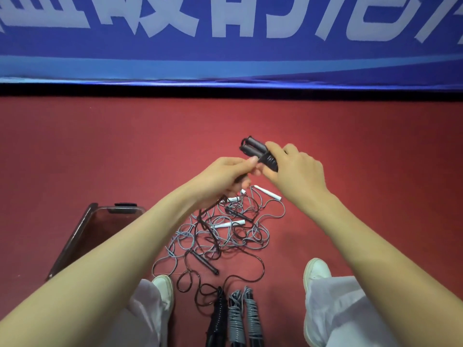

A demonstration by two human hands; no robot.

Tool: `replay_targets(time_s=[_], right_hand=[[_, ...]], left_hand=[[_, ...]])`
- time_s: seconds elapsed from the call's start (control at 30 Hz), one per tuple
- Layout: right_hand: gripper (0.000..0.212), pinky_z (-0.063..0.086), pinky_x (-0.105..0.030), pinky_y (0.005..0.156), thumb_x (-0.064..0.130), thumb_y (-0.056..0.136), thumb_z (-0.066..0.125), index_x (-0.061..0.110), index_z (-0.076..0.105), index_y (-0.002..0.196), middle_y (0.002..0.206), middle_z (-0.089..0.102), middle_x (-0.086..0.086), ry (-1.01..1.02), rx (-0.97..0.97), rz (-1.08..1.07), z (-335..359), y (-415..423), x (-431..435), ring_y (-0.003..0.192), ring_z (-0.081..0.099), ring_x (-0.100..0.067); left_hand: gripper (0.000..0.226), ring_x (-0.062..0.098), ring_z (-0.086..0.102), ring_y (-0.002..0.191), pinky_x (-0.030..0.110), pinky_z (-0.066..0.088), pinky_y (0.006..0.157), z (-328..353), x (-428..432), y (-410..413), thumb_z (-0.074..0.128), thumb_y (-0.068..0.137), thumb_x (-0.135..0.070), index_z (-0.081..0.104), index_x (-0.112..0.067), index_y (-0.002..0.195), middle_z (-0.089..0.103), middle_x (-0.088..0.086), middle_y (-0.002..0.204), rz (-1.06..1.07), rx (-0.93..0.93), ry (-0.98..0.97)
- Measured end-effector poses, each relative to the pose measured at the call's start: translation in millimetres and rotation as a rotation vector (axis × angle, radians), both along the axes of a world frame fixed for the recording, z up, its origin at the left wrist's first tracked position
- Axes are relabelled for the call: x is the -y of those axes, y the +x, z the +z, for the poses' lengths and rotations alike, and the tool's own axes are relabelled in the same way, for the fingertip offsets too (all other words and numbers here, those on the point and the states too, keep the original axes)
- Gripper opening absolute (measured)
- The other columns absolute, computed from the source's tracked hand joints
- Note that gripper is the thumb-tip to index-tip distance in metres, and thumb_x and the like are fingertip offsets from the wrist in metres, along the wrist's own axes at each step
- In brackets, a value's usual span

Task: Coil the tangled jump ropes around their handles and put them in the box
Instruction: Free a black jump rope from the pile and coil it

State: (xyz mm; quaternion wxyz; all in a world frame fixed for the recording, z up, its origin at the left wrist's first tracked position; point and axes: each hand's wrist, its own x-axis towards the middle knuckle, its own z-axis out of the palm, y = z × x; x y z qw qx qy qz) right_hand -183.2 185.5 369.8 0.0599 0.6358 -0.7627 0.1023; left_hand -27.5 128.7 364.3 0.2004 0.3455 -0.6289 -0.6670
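Jump ropes (235,319), three coiled, lie outside the smoky plastic box (74,236). Your right hand (298,171) grips two black handles (253,150); your left hand (225,176) pinches cord (199,215).

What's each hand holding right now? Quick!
Left hand: closed, pinching the black rope.
Right hand: closed, gripping the black handles, held together as a pair.

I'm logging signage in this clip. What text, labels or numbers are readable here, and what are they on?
Banner: large white characters, cut off by the frame's top edge; not readable whole.
Black handles, held by the right hand while the left hand pinches their rope: no marking seen.
White handles, box: no marking seen.
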Motion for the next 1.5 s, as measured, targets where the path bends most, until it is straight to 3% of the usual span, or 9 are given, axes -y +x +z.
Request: replay_targets(time_s=[0.13,0.3,0.53,0.63,0.7,0.87,1.2,1.37,1.5], right_hand=[[0.059,0.042,-0.039,0.069,0.046,0.093,0.053,0.031,0.036,0.147,0.12,0.054,-0.007,-0.187,0.039,0.062,0.6,-5.5,2.8,0.104,0.056,-0.035],[0.057,0.044,-0.038,0.068,0.046,0.09,0.059,0.029,0.046,0.142,0.113,0.058,-0.008,-0.301,0.109,0.072,-1.3,-8.6,3.6,0.098,0.06,-0.036],[0.055,0.047,-0.039,0.082,0.048,0.086,0.064,0.034,0.05,0.137,0.11,0.061,0.001,-0.261,0.354,0.123,0.1,-5.3,4.4,0.101,0.06,-0.026],[0.044,0.049,-0.029,0.081,0.045,0.078,0.074,0.034,0.061,0.119,0.099,0.065,0.006,-0.211,0.668,0.217,6.1,-6.6,3.1,0.089,0.061,-0.009],[0.036,0.045,-0.02,0.065,0.041,0.073,0.079,0.033,0.066,0.106,0.086,0.066,0.009,-0.171,0.903,0.263,12.3,-5.4,1.2,0.07,0.059,-0.004],[0.035,0.041,-0.022,0.043,0.046,0.059,0.076,0.019,0.07,0.08,0.066,0.063,-0.005,-0.141,1.34,0.225,17.6,5.2,-3.4,0.048,0.052,-0.017],[0.042,0.037,-0.019,0.036,0.05,0.08,0.056,0.011,0.063,0.09,0.071,0.066,-0.008,0.165,1.767,0.085,18.9,3.6,-2.8,0.046,0.053,-0.018],[0.046,0.035,-0.017,0.034,0.054,0.08,0.05,0.011,0.061,0.09,0.072,0.062,-0.009,0.278,1.902,0.2,21.6,-0.4,-5.7,0.044,0.051,-0.018],[0.047,0.035,-0.016,0.032,0.056,0.08,0.048,0.013,0.064,0.092,0.07,0.06,-0.008,0.459,1.987,0.321,25.0,-1.2,-8.1,0.042,0.05,-0.017]], left_hand=[[0.04,0.005,0.033,0.049,0.016,0.028,0.047,6.0,0.8,0.5,0.042,0.1,-0.039,0.067,-0.008,0.097,0.049,-0.006,0.061,-0.041,-0.045,0.28],[0.02,0.007,0.053,0.062,0.021,0.048,0.068,5.8,6.2,7.5,0.061,0.091,-0.027,0.072,-0.011,0.093,0.058,-0.007,0.066,0.084,-0.055,0.122],[0.011,0.005,0.042,0.055,0.02,0.043,0.062,3.4,11.7,8.1,0.071,0.081,-0.019,0.065,-0.018,0.073,0.053,-0.01,0.057,0.202,-0.01,0.248],[0.01,0.003,0.041,0.051,0.014,0.037,0.05,0.7,12.3,12.8,0.071,0.076,-0.023,0.063,-0.018,0.075,0.051,-0.009,0.059,0.161,-0.056,0.319],[0.016,0.001,0.038,0.045,0.012,0.032,0.046,0.7,10.7,14.1,0.068,0.073,-0.023,0.06,-0.014,0.084,0.05,-0.008,0.06,0.106,-0.12,0.374],[0.019,0.0,0.034,0.042,0.011,0.029,0.042,2.5,3.4,9.4,0.067,0.07,-0.021,0.059,-0.015,0.087,0.052,-0.01,0.057,0.034,-0.116,0.3],[0.035,0.012,0.024,0.053,0.027,0.02,0.054,9.6,11.8,25.9,0.054,0.083,-0.048,0.07,-0.017,0.084,0.034,-0.004,0.054,-0.07,0.008,-0.099],[0.029,0.013,0.036,0.063,0.022,0.034,0.068,6.5,18.3,37.1,0.051,0.095,-0.034,0.073,-0.016,0.091,0.044,-0.005,0.06,-0.215,-0.011,-0.062],[0.014,0.009,0.05,0.071,0.021,0.041,0.076,4.7,24.1,39.1,0.065,0.084,-0.022,0.079,-0.023,0.082,0.058,-0.003,0.074,-0.174,-0.039,-0.052]])
